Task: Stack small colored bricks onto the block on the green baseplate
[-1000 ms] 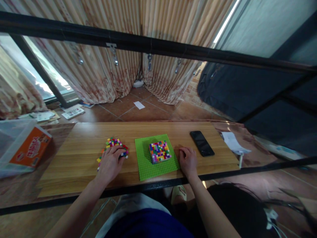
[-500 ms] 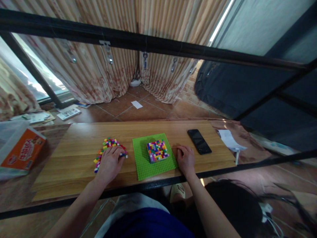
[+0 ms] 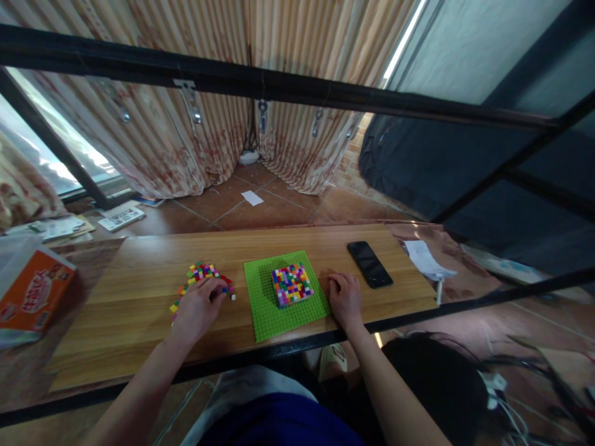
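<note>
My left hand (image 3: 201,303) lies over a pile of small coloured bricks (image 3: 199,271), its thumb and forefinger closed around a small blue brick (image 3: 225,290). A white brick and a few others lie just right of those fingertips; part of the pile is hidden beneath the hand. In the middle, a green studded baseplate (image 3: 260,316) carries a low square block of multicoloured bricks (image 3: 292,285). My right hand (image 3: 344,300) rests at the baseplate's right edge, fingers curled and thumb against forefinger. Whatever those fingers hold, if anything, is too small to make out.
A black phone (image 3: 370,264) lies right of my right hand on the wooden table (image 3: 139,272). Past the table's right end is a white paper (image 3: 425,259). At far left stands an orange-labelled box (image 3: 35,297). A dark metal bar (image 3: 279,350) runs along the near edge.
The view has shifted a little, so the scene sits slightly further left. My left hand has drawn back slightly, with the blue brick showing at its fingertips. My right hand stays beside the baseplate.
</note>
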Tool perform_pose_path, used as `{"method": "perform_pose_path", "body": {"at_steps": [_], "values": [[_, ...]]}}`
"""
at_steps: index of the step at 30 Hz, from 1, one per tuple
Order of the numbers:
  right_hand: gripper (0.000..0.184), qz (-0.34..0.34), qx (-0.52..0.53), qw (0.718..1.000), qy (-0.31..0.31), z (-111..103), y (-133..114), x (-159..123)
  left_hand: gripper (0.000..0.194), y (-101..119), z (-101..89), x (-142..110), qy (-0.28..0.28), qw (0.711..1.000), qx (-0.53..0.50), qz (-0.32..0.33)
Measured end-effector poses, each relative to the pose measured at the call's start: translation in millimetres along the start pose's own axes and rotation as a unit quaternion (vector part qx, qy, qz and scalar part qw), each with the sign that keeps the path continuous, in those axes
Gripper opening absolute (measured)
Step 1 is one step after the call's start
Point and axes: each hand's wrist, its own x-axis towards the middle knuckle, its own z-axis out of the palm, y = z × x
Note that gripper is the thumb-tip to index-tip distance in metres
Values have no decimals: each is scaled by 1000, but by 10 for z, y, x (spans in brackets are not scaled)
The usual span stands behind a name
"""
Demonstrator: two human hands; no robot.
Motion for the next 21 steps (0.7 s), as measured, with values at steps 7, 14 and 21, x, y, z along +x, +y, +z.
{"method": "perform_pose_path", "body": {"at_steps": [7, 14, 21], "values": [[23, -2, 0, 1000, -1, 3, 7, -3, 24, -92, 46, 10, 42, 998, -37, 19], [23, 0, -2, 1000, 0, 6, 0, 3, 23, -87, 39, 29, 74, 993, -95, 15], [23, 3, 4, 1000, -1, 14, 5, 2, 30, 379, -56, 17, -17, 891, -422, -163]]}}
